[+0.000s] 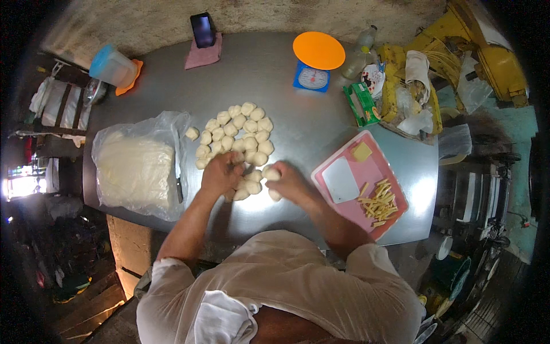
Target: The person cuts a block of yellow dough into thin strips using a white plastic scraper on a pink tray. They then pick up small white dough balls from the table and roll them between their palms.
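Note:
Many small round balls of pale dough (250, 126) lie close together on the metal table, in front of me. My left hand (222, 174) is at the near left side of the group, its fingers curled around a dough ball (238, 157); the fingers partly hide it. On the near right side, my right hand (289, 184) grips another dough ball (271, 172) between thumb and fingers. Between my hands sit several more balls (250, 184). A single ball (192, 133) rests apart at the left, beside a large slab of dough (136, 166) under clear plastic.
A pink tray (318, 172) at right holds pale cut sticks (380, 202), a yellow block (361, 152) and a white board (340, 179). Farther back stand a kitchen scale (312, 77), a green box (362, 104), a phone (203, 30) on a cloth and a blue-lidded container (114, 67).

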A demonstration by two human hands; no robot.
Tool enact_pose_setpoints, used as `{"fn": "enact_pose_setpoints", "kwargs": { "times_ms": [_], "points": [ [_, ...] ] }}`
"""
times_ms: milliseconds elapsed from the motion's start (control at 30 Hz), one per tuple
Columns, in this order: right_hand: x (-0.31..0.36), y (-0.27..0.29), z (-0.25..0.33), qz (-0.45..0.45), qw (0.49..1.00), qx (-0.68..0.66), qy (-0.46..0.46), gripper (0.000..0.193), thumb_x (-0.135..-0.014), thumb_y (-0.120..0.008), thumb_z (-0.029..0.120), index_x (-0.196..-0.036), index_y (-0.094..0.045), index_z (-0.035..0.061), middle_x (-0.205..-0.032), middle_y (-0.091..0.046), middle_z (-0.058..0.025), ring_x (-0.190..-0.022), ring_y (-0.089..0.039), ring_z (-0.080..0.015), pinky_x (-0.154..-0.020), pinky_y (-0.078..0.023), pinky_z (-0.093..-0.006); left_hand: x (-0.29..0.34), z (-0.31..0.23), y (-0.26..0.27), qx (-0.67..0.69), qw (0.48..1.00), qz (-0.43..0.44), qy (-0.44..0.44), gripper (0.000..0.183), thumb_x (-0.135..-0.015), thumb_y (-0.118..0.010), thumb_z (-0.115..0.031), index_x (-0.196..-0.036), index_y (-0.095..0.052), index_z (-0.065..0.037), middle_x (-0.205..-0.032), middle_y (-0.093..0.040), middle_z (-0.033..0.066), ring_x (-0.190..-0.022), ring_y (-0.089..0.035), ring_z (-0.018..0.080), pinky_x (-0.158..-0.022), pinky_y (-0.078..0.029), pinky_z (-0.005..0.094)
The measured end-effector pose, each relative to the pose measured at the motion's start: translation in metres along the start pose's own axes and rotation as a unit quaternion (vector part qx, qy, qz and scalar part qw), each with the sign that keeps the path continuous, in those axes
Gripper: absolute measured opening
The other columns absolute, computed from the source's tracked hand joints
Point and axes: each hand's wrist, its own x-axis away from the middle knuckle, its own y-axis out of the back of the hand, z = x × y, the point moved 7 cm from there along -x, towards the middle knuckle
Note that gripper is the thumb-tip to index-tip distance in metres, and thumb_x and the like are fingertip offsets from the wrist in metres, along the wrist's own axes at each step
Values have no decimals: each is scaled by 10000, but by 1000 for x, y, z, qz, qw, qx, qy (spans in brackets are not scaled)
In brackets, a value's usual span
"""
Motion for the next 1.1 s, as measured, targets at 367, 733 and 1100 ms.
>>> {"fn": "enact_pose_setpoints", "kwargs": {
  "times_ms": [367,733,1100],
  "points": [
    [144,166,-63,-475,870,129,-35,611,-950,-726,188,-1475,-463,18,-1427,-508,-194,-1305,-539,-336,-1101,-448,-448,-267,-189,-45,-46,942,-208,-260,1058,-671,-903,-516,-1539,-425,-145,-1554,-455,199,-1428,-433,408,-1166,-338,577],
    [339,224,-307,-535,806,-184,-175,263,-1029,-635,178,-1263,-580,69,-835,-594,1,-583,-485,-82,-502,-382,-307,-348,-181,-31,-20,851,-157,-501,759,-678,-936,-385,-1340,-654,-145,-1368,-666,83,-1308,-588,321,-1098,-460,404],
    [299,192,-244,-506,778,-361,-91,312,-986,-604,60,-1287,-535,12,-1163,-668,-109,-994,-674,-195,-806,-578,-348,-365,-75,4,-100,889,-441,-78,812,-830,-804,-377,-1482,-459,-37,-1477,-517,260,-1418,-449,423,-1159,-391,505]
  ]
}}
